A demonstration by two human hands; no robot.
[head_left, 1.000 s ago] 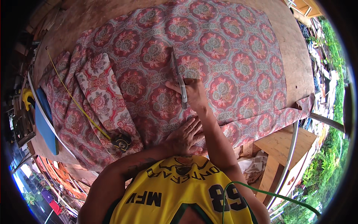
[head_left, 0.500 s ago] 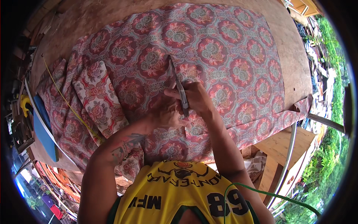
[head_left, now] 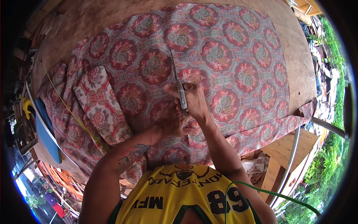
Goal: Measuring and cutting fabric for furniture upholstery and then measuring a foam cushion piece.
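Observation:
My right hand (head_left: pixel 194 98) is closed around a pair of scissors (head_left: pixel 180 87). Their long, narrow blades point away from me over red and grey floral fabric (head_left: pixel 216 54), and their tips reach among its medallions. Just below and left of the scissors, my left hand (head_left: pixel 171 121) rests low over the same cloth, its thumb spread away from the other fingers. Some of its fingers are hidden beside the right hand and the scissor handles. A cut or folded edge of the cloth runs rightward from near my hands.
Beneath the fabric is a brown wooden tabletop (head_left: pixel 298 56). On the left lie a folded white and red floral cloth (head_left: pixel 99 108) and a yellow measuring tape (head_left: pixel 69 108). A blue panel (head_left: pixel 47 138) stands past the left edge. A green cord (head_left: pixel 276 194) hangs at lower right.
The fabric appears shifted slightly to the right in the picture. My left hand has drawn down a little and is less blurred. My right hand still grips the scissors.

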